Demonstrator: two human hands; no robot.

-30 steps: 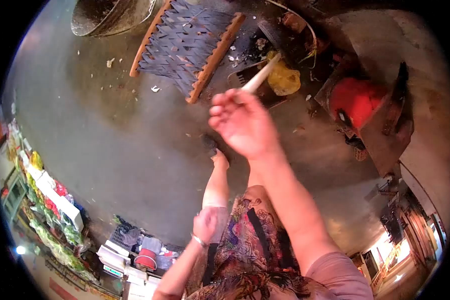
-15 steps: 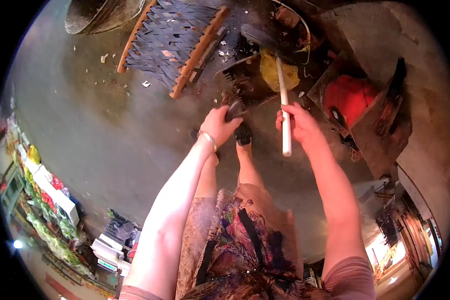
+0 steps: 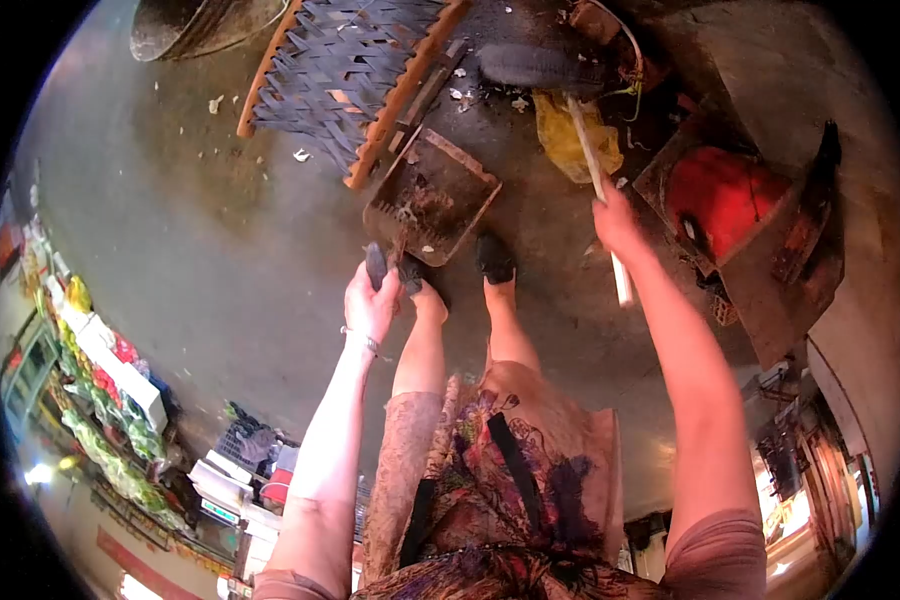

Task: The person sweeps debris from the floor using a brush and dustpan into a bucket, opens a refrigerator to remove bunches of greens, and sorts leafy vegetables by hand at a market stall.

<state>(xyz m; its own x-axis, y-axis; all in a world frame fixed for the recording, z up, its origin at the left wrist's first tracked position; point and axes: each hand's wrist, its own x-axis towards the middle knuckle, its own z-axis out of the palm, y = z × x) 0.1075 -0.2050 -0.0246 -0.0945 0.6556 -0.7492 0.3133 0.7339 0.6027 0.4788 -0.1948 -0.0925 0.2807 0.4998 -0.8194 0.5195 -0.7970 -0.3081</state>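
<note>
My left hand (image 3: 372, 302) is wrapped around the dark handle of a dustpan (image 3: 458, 218), in front of my feet. Brown debris and a pale scrap lie in the pan. On the right, my right hand (image 3: 618, 222) grips the white stick of a broom (image 3: 581, 135). The dark broom head (image 3: 530, 66) rests on the floor beyond the pan, up and to its right. Under the stick lies a crumpled yellow plastic bag (image 3: 560, 138), touching or close to the broom head; I cannot tell which.
A woven-strap stool (image 3: 345, 75) lies beyond the dustpan, with litter scraps (image 3: 302, 155) around it. A metal tub (image 3: 185, 30) stands far left. At right are a red object (image 3: 725, 200) and dark boards (image 3: 780, 290). Produce (image 3: 100, 375) and a scale (image 3: 220, 490) are lower left.
My left hand has moved left and toward me, and the dustpan has turned so its inside shows. My right hand and the broom stick have shifted right, baring the broom head.
</note>
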